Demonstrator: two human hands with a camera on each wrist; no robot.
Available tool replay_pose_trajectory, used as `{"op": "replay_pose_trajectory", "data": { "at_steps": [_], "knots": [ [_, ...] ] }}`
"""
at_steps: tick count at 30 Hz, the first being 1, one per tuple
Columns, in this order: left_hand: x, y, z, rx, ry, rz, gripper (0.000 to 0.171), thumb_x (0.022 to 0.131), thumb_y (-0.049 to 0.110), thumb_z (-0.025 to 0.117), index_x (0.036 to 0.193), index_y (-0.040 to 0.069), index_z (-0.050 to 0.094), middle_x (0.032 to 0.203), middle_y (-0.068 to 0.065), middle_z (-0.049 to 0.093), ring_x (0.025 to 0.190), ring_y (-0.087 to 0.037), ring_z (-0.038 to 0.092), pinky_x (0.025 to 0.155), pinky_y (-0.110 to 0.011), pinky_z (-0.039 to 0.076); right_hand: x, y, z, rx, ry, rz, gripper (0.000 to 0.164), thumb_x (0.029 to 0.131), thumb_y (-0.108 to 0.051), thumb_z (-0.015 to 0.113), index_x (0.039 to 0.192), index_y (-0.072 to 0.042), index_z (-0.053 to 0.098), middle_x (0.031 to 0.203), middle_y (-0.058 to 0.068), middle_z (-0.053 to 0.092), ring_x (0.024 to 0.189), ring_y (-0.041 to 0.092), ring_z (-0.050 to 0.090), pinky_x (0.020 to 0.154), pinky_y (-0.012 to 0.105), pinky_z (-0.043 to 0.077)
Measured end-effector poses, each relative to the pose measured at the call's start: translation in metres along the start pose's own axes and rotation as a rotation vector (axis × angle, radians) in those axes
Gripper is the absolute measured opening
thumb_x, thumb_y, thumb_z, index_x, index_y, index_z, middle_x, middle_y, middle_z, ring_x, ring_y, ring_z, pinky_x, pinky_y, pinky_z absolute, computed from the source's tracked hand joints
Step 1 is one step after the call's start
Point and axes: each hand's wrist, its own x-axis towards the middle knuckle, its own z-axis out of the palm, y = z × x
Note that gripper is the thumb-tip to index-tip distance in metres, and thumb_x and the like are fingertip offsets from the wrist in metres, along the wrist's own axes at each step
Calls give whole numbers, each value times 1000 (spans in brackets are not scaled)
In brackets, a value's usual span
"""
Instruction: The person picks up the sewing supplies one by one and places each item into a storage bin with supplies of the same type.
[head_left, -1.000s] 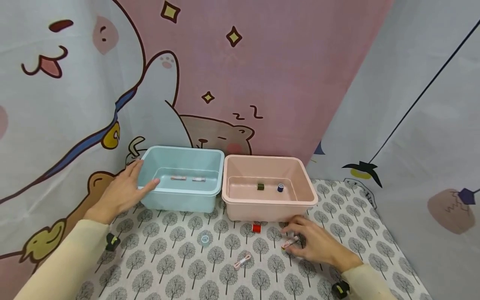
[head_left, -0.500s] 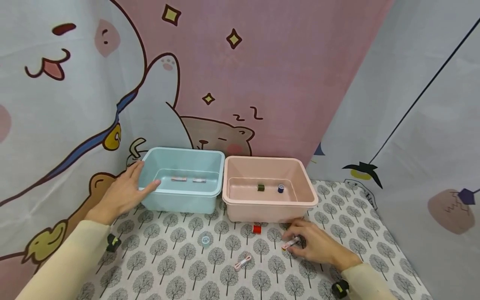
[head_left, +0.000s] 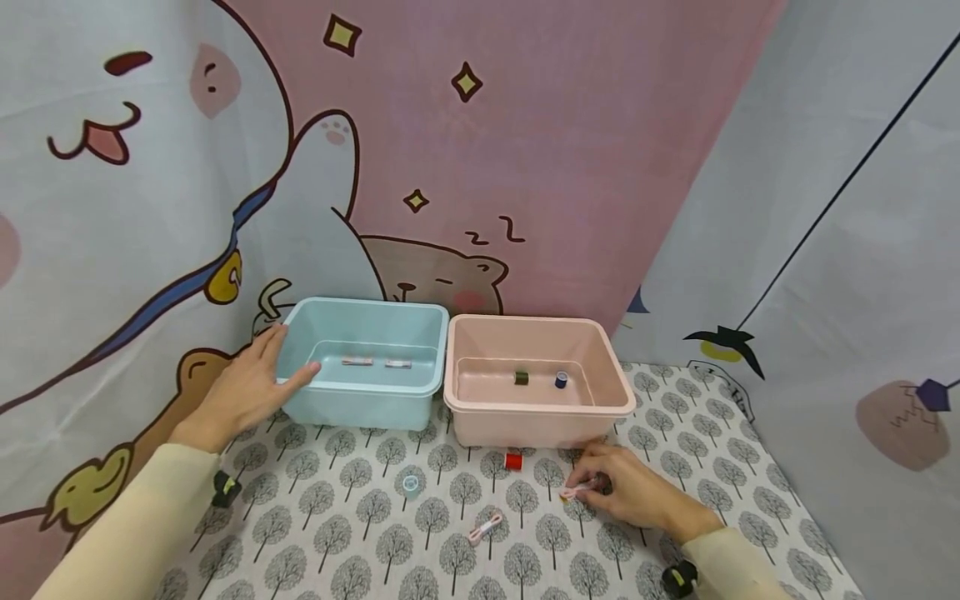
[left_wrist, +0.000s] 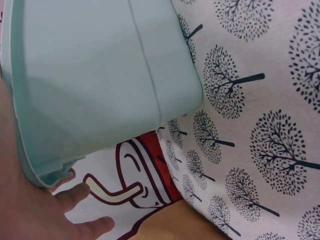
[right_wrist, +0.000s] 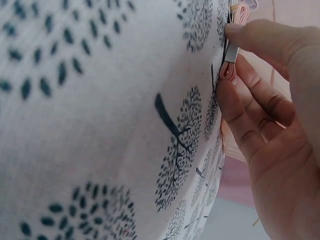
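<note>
Pinching: right grip point(head_left: 630, 490) | pink looped cord point(right_wrist: 232, 51), pale-banded | left grip point(head_left: 242, 390) unclenched

The head camera looks forward and down over the desk point(head_left: 315, 542). The left wrist's faces the blue bin point(left_wrist: 95, 75) close up, from outside; the right's looks low along the cloth point(right_wrist: 115, 120) — sharing the pink bundle point(right_wrist: 232, 53) with the head view.

Pink cord bundle point(right_wrist: 231, 53) partly hidden by the right fingers point(right_wrist: 237, 112)
</note>
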Motion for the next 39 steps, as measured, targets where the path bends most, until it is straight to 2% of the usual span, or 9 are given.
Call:
{"op": "replay_pose_trajectory", "data": {
  "at_steps": [15,23,31,39],
  "knots": [
    [-2,-2,2,-15,12,-3,113,115,77,49,186,-2,9,191,-38,15,167,-72,30,130,-91,30,2,-3,2,-21,-7,8,18,103,-16,90,115,-30,89,108,-13,76,85,-3,62,73,21,58],
    [-1,1,2,-11,12,3,114,115,77,49,186,-3,9,191,-38,15,168,-71,29,131,-90,30,2,-7,0,-51,-6,28,16,104,-18,90,114,-30,90,107,-15,74,87,-3,61,74,21,58],
    [-1,1,1,-10,18,7,113,115,76,50,186,-3,11,190,-38,16,166,-71,32,130,-90,32,3,-10,-1,-86,15,36,19,101,-16,91,112,-31,88,111,-15,76,94,0,66,81,26,63],
    [0,-1,3,-9,17,0,114,115,77,50,186,-2,9,191,-38,15,167,-71,30,130,-90,31,5,-18,-6,-148,44,30,23,100,-18,91,114,-36,88,114,-20,76,106,-1,69,98,35,69]
  ]
}}
